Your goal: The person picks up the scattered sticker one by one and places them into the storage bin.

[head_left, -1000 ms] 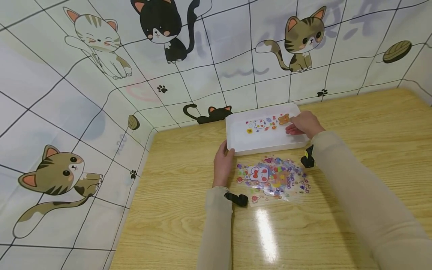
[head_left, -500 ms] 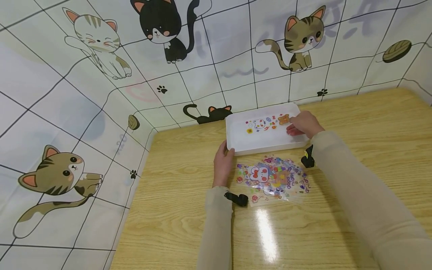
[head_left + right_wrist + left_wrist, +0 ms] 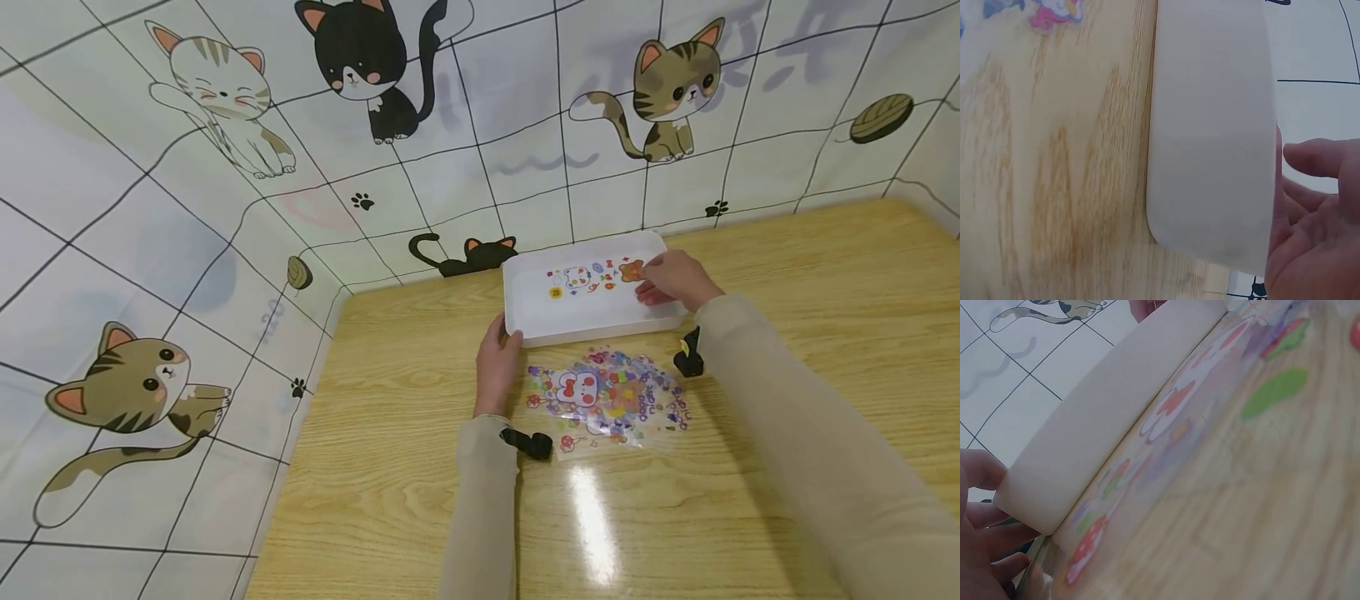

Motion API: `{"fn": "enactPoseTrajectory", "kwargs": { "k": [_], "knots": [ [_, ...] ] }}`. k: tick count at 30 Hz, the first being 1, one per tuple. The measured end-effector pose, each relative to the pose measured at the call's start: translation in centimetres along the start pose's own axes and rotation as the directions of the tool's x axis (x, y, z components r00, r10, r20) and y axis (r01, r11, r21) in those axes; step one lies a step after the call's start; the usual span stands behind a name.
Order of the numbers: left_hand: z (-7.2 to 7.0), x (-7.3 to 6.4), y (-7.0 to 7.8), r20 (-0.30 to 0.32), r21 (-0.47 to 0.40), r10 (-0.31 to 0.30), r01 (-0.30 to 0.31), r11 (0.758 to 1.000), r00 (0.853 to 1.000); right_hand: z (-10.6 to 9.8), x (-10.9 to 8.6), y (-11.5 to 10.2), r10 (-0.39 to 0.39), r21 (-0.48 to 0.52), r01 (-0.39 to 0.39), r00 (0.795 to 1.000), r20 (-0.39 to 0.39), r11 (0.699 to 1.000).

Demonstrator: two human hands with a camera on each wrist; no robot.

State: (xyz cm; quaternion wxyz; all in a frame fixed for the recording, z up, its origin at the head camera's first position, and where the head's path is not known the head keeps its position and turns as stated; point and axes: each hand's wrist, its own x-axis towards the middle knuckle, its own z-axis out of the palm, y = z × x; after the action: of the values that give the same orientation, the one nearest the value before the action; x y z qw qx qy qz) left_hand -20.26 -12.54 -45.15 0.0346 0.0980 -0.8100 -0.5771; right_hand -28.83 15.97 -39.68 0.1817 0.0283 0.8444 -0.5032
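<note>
A shallow white tray (image 3: pixel 581 312) stands against the back wall with several colourful stickers (image 3: pixel 577 277) on its floor. My left hand (image 3: pixel 497 367) grips its front left corner, thumb at the rim and fingers along the outer wall; the left wrist view shows these fingers (image 3: pixel 1004 537). Inside the tray's right end, my right hand (image 3: pixel 678 279) touches the edge of an orange bear sticker (image 3: pixel 632 270) with its fingertips. In the right wrist view the tray wall hides those fingertips, while the thumb (image 3: pixel 1313 156) shows, extended above the rim.
Overlapping clear sticker sheets (image 3: pixel 600 396), one with a white bunny face, lie on the wooden table (image 3: pixel 390 475) just in front of the tray. The cat-patterned wall (image 3: pixel 517 192) bounds the table at the back and left.
Both hands, the tray and the sticker sheets keep their places. The head view has tipped very slightly, and everything sits a little lower in it.
</note>
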Motion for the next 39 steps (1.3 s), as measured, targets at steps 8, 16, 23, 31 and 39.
{"fn": "enactPoseTrajectory", "kwargs": {
  "k": [8, 16, 23, 31, 39],
  "knots": [
    [0.1, -0.1, 0.0, -0.01, 0.003, -0.01, 0.01, 1.0, 1.0, -0.1, -0.9, 0.1, -0.135, -0.039, 0.141, 0.983, 0.124, 0.989],
    [0.3, -0.1, 0.0, 0.001, -0.005, -0.04, 0.04, 0.999, 0.999, -0.4, -2.2, -0.1, -0.213, -0.094, 0.225, 0.969, 0.123, 0.97],
    [0.2, 0.0, 0.1, -0.008, -0.001, -0.032, 0.032, 0.999, 0.999, -0.6, -3.3, -0.7, -0.269, -0.129, 0.281, 0.958, 0.101, 0.951],
    [0.0, -0.1, 0.1, -0.006, -0.007, -0.015, 0.015, 1.0, 1.0, -0.5, -4.7, 0.0, -0.29, -0.116, 0.298, 0.953, 0.084, 0.947],
    [0.2, 0.0, 0.0, -0.008, -0.01, -0.021, 0.021, 1.0, 1.0, -0.3, -6.6, 0.8, -0.282, -0.11, 0.288, 0.957, 0.07, 0.951]
  ]
}}
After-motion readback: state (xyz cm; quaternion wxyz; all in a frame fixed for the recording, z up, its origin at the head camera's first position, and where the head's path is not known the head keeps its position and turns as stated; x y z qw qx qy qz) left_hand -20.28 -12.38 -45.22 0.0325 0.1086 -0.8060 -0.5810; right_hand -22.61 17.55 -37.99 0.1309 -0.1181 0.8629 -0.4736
